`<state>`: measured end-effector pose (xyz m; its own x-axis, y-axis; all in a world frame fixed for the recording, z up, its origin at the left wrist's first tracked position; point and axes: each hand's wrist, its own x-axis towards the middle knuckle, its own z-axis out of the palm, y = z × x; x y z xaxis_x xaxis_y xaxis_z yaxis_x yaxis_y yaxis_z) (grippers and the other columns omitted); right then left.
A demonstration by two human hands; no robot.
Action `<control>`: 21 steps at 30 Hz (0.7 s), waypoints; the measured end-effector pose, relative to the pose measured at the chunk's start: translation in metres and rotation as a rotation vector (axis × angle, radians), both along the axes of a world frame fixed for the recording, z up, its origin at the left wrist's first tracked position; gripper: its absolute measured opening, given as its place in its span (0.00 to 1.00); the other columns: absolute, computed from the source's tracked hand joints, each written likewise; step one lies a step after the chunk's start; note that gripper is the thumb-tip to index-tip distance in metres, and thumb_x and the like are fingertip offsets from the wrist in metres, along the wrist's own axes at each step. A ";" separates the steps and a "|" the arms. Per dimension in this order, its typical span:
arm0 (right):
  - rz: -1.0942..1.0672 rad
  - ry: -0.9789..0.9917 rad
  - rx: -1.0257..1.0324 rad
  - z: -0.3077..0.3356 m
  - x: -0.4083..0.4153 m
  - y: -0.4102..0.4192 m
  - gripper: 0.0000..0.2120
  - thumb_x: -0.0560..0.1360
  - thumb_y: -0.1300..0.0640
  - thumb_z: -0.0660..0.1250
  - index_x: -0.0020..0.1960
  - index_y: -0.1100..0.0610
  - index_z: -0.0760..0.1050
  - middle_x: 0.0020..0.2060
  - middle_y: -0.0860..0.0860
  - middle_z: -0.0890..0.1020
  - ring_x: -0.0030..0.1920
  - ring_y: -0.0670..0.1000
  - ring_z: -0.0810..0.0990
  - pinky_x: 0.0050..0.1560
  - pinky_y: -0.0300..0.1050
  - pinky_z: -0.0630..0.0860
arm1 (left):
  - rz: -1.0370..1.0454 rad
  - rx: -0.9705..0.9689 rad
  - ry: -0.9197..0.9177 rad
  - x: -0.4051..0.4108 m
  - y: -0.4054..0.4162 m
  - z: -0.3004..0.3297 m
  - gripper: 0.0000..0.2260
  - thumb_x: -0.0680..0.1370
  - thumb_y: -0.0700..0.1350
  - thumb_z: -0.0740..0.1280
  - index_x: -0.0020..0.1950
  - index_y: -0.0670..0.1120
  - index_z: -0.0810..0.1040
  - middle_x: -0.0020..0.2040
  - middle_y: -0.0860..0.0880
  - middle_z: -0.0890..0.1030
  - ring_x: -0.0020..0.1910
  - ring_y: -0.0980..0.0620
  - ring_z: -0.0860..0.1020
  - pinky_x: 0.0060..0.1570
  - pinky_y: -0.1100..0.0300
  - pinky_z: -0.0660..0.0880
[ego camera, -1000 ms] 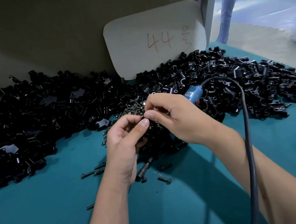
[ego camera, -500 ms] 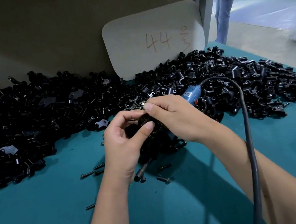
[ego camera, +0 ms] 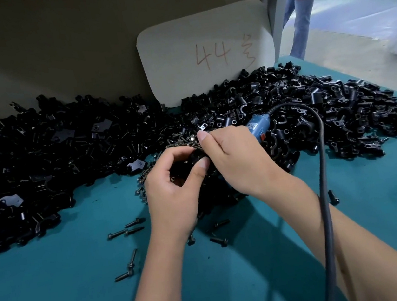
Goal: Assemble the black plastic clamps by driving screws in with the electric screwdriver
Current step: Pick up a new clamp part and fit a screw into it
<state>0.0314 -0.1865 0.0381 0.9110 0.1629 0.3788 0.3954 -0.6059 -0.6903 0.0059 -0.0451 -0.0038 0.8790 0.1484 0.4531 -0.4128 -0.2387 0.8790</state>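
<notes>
Gripping glossy black clamp (ego camera: 195, 159), both hands (ego camera: 173, 194) (ego camera: 234, 160); blue screwdriver (ego camera: 258, 124) tucked.

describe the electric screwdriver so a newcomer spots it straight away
Start at the beige card marked 44 leaning against the back wall, then drop to the heap of black clamps below it. The electric screwdriver lies there, just behind the right hand: the only blue thing, trailing a black cable.

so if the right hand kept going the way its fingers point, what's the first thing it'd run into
Probably the small heap of loose screws just past the right hand's fingertips, then the black clamp parts behind; depth is hard to judge.
</notes>
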 end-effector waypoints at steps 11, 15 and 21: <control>0.309 0.049 0.166 -0.008 0.001 -0.004 0.07 0.85 0.58 0.64 0.48 0.57 0.73 0.36 0.48 0.75 0.36 0.45 0.70 0.39 0.44 0.71 | -0.039 -0.279 0.138 0.002 0.004 0.003 0.23 0.83 0.55 0.66 0.49 0.33 0.78 0.40 0.46 0.72 0.41 0.48 0.67 0.41 0.53 0.68; 0.392 0.092 0.374 -0.006 0.003 -0.008 0.04 0.80 0.67 0.70 0.51 0.60 0.79 0.39 0.51 0.77 0.39 0.46 0.75 0.37 0.44 0.78 | -0.027 -0.405 0.247 0.003 0.005 0.004 0.14 0.83 0.54 0.68 0.42 0.49 0.86 0.39 0.52 0.78 0.37 0.55 0.75 0.36 0.61 0.73; 0.401 0.066 0.455 -0.004 0.005 -0.013 0.07 0.79 0.66 0.70 0.51 0.57 0.84 0.39 0.55 0.82 0.32 0.45 0.78 0.33 0.39 0.77 | -0.185 -0.466 0.278 -0.001 0.004 0.010 0.11 0.81 0.52 0.67 0.43 0.54 0.87 0.40 0.54 0.84 0.39 0.59 0.81 0.38 0.64 0.76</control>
